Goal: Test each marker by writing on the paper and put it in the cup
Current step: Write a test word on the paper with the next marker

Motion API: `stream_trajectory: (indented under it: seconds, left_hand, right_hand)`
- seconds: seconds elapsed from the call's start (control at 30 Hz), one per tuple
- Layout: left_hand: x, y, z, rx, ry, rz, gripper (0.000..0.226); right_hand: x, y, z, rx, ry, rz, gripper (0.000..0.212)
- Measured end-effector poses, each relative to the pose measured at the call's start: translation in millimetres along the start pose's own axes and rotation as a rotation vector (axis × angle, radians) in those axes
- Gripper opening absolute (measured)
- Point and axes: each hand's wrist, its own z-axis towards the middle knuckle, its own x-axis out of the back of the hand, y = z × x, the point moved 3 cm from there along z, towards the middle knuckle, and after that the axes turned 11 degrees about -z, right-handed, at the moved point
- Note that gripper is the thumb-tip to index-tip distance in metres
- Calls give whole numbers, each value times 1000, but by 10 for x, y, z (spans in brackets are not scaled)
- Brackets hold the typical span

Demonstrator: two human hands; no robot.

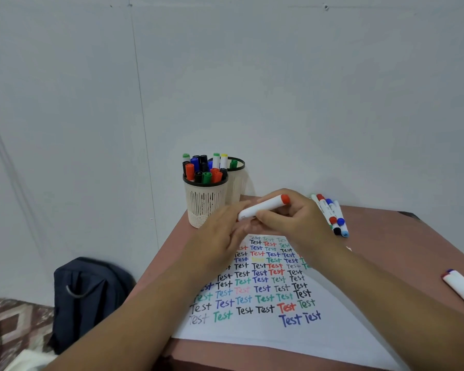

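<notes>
A white marker (pixel 263 207) with a red end lies almost level above the far edge of the paper (pixel 255 330). My right hand (pixel 292 218) grips its barrel. My left hand (pixel 223 231) closes round its left end, which is hidden by the fingers. The paper carries several rows of the word "Test" in many colours. A cream mesh cup (pixel 205 202) full of markers stands at the table's far left corner, close to my left hand. A second cup (pixel 237 183) with a few markers stands behind it.
Several loose markers (pixel 331 214) lie in a bundle at the far right of the brown table (pixel 402 236). One more marker (pixel 461 287) lies at the right edge. A dark backpack (pixel 89 295) sits on the floor to the left.
</notes>
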Motion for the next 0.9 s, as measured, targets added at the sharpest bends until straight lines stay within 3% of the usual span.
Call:
stream_trajectory:
  seconds: [0.07, 0.27, 0.43, 0.63, 0.7, 0.77, 0.9]
  left_hand:
    - [14, 6, 2, -7, 16, -8, 28]
    - [51, 112, -63, 73, -12, 64, 47]
    - [65, 101, -71, 109, -8, 34, 41]
    - [59, 101, -82, 191, -83, 69, 78]
    - [39, 107, -68, 219, -119, 111, 73]
    - [12, 139, -47, 239, -162, 140, 63]
    - [-6, 119, -15, 277, -223, 220, 48]
  right_hand:
    - [-40, -29, -53, -15, 22, -11, 16]
    - [-53, 31, -86, -147, 62, 6, 10]
    - [21, 68, -112, -213, 52, 7, 13]
    - [258, -15, -147, -253, 164, 80, 20]
    - [391, -20, -204, -283, 214, 138, 22]
    - [527, 51, -274, -299, 247, 99, 9]
    - [675, 215, -429, -330, 246, 15, 29]
